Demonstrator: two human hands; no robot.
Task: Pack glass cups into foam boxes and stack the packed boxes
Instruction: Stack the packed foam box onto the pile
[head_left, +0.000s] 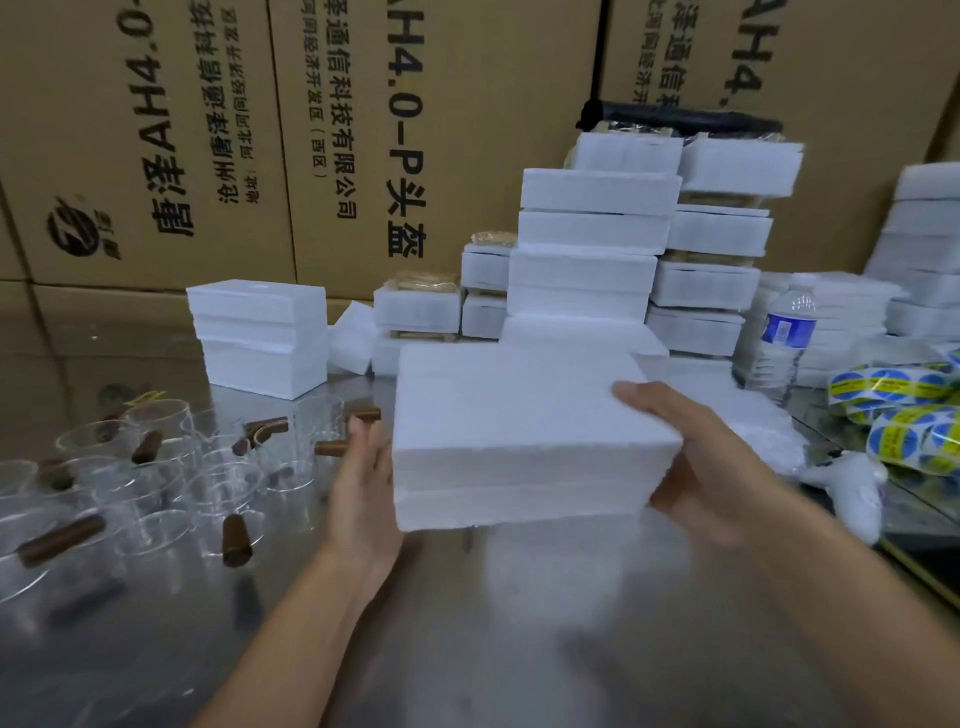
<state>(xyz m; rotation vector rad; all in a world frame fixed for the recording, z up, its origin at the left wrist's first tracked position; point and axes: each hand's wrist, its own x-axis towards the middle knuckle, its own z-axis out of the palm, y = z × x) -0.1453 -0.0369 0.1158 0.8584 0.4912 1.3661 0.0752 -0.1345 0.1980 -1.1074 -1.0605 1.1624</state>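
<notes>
Glass cups (156, 467) are sitting left of the fingers. Left hand (363, 483) is pressing straight fingers against the left side of the foam box (519, 431); right hand (701, 467) is gripping its right end, thumb on top. Stacked boxes (592, 234) are standing beyond the fingertips.

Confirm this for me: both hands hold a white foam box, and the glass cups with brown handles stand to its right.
Wrong side: the head view shows the glass cups to the left of the foam box, not its right. The rest holds: left hand and right hand hold the box, and the cups have brown handles.
</notes>
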